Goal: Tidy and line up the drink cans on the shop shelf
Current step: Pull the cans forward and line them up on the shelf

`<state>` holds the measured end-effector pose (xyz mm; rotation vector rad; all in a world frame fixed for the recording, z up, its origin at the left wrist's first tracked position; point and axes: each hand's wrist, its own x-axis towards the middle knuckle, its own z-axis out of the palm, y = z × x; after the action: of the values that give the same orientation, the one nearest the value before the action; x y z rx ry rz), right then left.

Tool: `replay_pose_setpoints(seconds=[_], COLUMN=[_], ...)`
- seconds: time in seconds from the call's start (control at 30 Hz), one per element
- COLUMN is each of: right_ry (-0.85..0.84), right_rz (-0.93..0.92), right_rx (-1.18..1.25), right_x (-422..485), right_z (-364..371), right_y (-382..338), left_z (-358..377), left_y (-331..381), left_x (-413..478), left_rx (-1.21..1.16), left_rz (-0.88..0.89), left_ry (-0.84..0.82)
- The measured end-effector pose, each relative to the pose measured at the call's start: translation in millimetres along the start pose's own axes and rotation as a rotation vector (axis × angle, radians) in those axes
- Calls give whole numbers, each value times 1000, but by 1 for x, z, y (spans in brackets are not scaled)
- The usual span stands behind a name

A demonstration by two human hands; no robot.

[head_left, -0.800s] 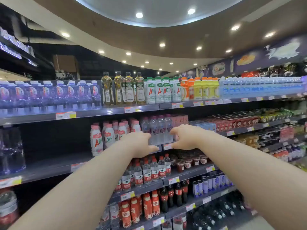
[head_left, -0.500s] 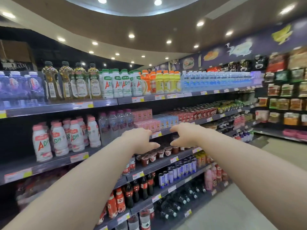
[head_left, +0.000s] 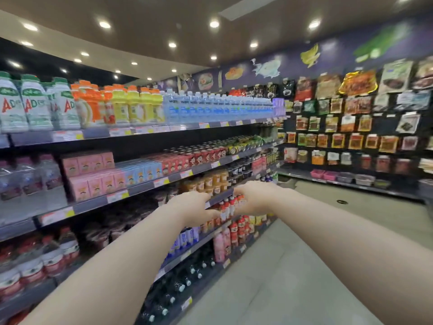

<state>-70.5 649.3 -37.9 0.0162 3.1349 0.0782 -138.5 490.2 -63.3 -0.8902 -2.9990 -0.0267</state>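
As the view has swung right, the cans (head_left: 206, 157) are nearer but untouched. Left hand (head_left: 194, 207) and right hand (head_left: 253, 198) hold nothing, fingers loosely curled.

Large red letters "AD" stand on the front of the white green-capped bottles (head_left: 35, 106) at the left of the top shelf; the smaller print after them is blurred. On the clear water bottles (head_left: 174, 109) further along that shelf, blue labels begin with "wa", the rest unreadable. The price tags (head_left: 117, 196) on the shelf edges, the pink cartons (head_left: 93, 161), the red cans (head_left: 201, 157) and the hanging snack packets (head_left: 357, 83) all carry print too blurred to read.
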Motion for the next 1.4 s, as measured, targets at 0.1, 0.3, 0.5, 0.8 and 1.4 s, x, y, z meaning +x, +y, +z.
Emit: replay_pose_setpoints(seconds=[0.1, 0.3, 0.5, 0.8, 1.4], right_ry=[-13, -18, -15, -1, -25], right_rz=[40, 114, 164, 241, 1], right_rx=[2, -13, 10, 93, -14], right_x=[20, 83, 174, 297, 527], right_z=[10, 37, 40, 61, 77], right_y=[39, 112, 179, 290, 562], left_z=[9, 29, 29, 46, 79], left_y=[22, 48, 54, 84, 189], left_x=[44, 149, 269, 445, 743], left_rx=[17, 16, 17, 54, 1], left_rz=[31, 108, 164, 216, -4], left_ry=[0, 14, 27, -27, 34])
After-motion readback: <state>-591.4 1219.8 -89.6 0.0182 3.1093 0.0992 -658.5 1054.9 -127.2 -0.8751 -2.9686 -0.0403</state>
